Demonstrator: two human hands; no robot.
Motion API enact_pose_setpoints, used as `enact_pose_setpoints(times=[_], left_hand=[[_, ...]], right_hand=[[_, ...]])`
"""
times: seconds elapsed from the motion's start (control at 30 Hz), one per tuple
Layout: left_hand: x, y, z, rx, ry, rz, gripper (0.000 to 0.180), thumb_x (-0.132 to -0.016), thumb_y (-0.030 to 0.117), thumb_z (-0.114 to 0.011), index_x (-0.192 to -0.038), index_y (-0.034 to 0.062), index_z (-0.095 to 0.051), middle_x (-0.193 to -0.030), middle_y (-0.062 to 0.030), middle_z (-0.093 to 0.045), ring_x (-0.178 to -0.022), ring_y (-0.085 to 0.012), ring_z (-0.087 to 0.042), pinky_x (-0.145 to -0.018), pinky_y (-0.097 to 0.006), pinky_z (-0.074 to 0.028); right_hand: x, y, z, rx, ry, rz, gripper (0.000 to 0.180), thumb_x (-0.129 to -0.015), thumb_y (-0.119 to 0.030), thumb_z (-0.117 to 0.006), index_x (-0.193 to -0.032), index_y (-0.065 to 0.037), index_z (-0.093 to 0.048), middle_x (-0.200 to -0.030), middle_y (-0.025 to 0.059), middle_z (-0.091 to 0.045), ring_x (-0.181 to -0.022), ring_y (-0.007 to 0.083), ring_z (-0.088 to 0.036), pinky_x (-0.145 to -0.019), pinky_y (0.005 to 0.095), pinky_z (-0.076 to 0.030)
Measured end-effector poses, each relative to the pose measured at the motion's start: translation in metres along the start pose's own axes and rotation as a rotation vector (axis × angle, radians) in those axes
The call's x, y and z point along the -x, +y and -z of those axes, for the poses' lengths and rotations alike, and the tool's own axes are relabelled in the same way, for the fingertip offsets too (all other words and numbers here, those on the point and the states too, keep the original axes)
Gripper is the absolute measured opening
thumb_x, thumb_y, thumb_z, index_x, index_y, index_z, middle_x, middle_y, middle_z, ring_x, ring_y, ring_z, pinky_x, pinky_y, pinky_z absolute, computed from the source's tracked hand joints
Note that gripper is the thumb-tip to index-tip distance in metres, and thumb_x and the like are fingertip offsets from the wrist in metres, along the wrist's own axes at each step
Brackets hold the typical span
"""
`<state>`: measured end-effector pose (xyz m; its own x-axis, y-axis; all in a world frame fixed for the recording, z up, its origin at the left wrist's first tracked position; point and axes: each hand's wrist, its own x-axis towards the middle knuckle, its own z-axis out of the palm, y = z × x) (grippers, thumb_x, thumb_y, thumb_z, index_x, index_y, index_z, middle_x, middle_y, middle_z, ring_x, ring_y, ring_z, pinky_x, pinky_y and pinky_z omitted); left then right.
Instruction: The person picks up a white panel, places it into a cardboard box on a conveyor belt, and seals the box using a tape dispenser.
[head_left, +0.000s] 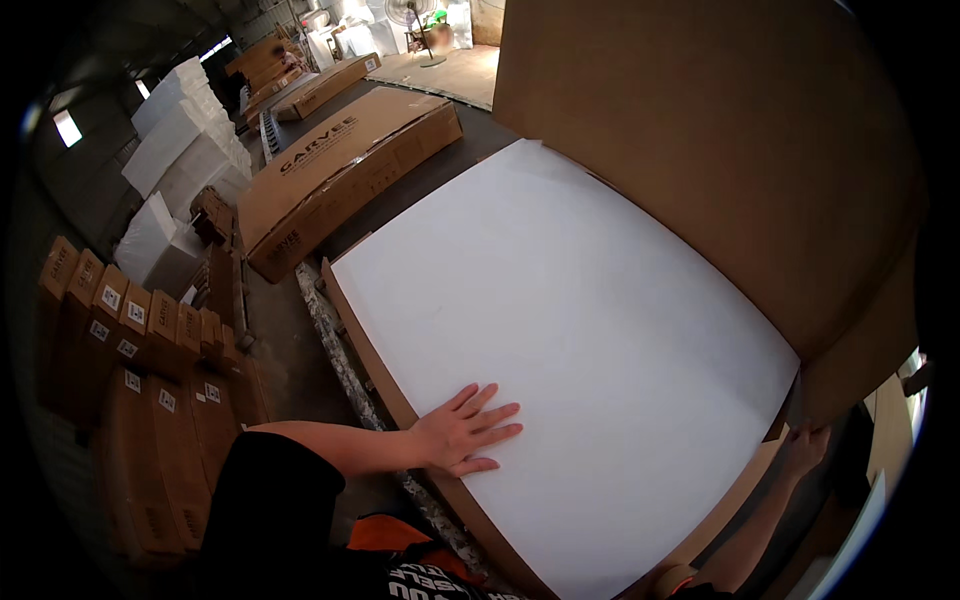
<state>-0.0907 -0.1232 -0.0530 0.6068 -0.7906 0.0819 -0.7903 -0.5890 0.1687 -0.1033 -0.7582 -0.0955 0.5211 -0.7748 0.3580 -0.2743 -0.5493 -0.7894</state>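
Nearby, beyond the white sheet (570,320) — closed carton (345,165); alongside — raised brown flap (710,150).

Dark roof (100,40), glowing window (67,128) left, pale floor (462,76) beyond

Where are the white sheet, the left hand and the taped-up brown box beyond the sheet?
White sheet (580,280): head view, bare middle of its upper surface.
Left hand (461,437): head view, back of the hand.
Taped-up brown box (345,155): head view, top face.
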Motion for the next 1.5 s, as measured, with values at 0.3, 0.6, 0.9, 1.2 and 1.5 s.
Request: enact_pose_setpoints(times=[0.3, 0.6, 0.9, 1.2, 1.5], left_hand=[[0.006, -0.016, -0.028, 0.120, 0.034, 0.004, 0.077, -0.098, 0.063, -0.035, -0.152, 0.0081, -0.032, -0.161, -0.0153, -0.019, -0.149, -0.0433, -0.006, -0.121, -0.057, -0.005], [-0.002, -0.004, -0.071, 0.448, 0.777, -0.662, 0.046, -0.095, 0.033, -0.054, -0.126, -0.0002, -0.058, -0.145, -0.0212, -0.046, -0.134, -0.0453, -0.041, -0.114, -0.059, -0.029], [-0.009, 0.034, 0.205, 0.163, 1.098, -0.375, 0.052, -0.077, 0.028, -0.068, -0.110, -0.0118, -0.066, -0.123, -0.0269, -0.058, -0.125, -0.0442, -0.049, -0.106, -0.064, -0.033], [0.078, 0.010, -0.016, -0.382, 0.086, -0.231, 0.046, -0.083, 0.024, -0.060, -0.119, -0.0032, -0.067, -0.124, -0.0274, -0.062, -0.108, -0.0528, -0.060, -0.084, -0.061, -0.050], [0.053, -0.007, 0.015, -0.347, 0.141, -0.562, 0.037, -0.059, 0.018, -0.063, -0.084, -0.0094, -0.062, -0.086, -0.0225, -0.062, -0.080, -0.0344, -0.062, -0.068, -0.048, -0.051]], right_hand=[[0.266, -0.055, 0.135, -0.005, -0.403, 0.173, 0.075, -0.090, -0.040, -0.064, -0.150, -0.005, -0.035, -0.152, 0.0193, -0.037, -0.141, 0.0347, -0.036, -0.110, 0.0460, -0.034], [0.430, -0.166, 0.036, 0.875, -0.470, 0.611, 0.130, -0.047, -0.056, -0.086, -0.153, -0.007, -0.028, -0.155, 0.0215, -0.032, -0.143, 0.0442, -0.028, -0.116, 0.0566, -0.024], [0.434, -0.182, 0.023, 0.712, -0.429, 0.582, 0.132, -0.041, -0.034, -0.091, -0.153, -0.007, -0.026, -0.156, 0.0168, -0.033, -0.143, 0.0412, -0.029, -0.118, 0.0535, -0.022], [0.467, -0.197, 0.018, 0.891, -0.587, -0.079, 0.105, -0.061, -0.055, -0.083, -0.135, 0.009, -0.047, -0.130, 0.0305, -0.054, -0.125, 0.0488, -0.047, -0.108, 0.0561, -0.035], [0.546, -0.236, 0.032, 0.396, 0.212, 0.407, 0.045, -0.088, -0.022, -0.067, -0.127, -0.001, -0.057, -0.130, 0.0264, -0.055, -0.117, 0.0464, -0.051, -0.099, 0.0560, -0.039]])
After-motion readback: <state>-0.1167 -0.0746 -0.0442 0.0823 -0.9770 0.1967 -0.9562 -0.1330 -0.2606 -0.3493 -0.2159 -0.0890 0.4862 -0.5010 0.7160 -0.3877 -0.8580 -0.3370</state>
